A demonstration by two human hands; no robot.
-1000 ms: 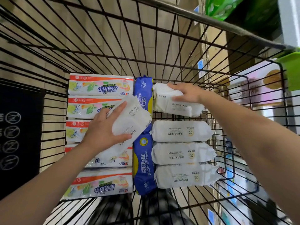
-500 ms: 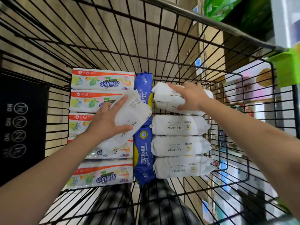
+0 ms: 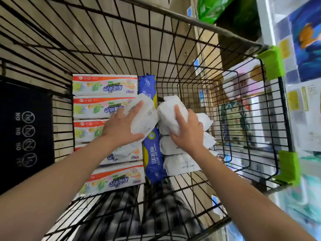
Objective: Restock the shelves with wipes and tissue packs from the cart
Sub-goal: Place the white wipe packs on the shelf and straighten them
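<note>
I look down into a black wire cart (image 3: 175,35). My left hand (image 3: 119,129) grips a white wipes pack (image 3: 144,113), held tilted above the other goods. My right hand (image 3: 187,134) grips a second white wipes pack (image 3: 169,115), lifted off its row and tilted beside the first. Three more white wipes packs (image 3: 182,165) lie in a column under my right hand, partly hidden by it. Blue wipes packs (image 3: 153,160) run down the middle. Several tissue packs (image 3: 104,85) with orange tops fill the left column.
Green plastic corner guards (image 3: 272,61) cap the cart's right rim. Store shelves (image 3: 302,101) with blurred goods stand close on the right. A black sign (image 3: 26,133) with "NO" symbols hangs on the cart's left wall. Wooden flooring shows through the wires.
My right hand has lifted its white pack out of the top of the right column and swung it left and up, next to the pack in my left hand. The view shifted right.
</note>
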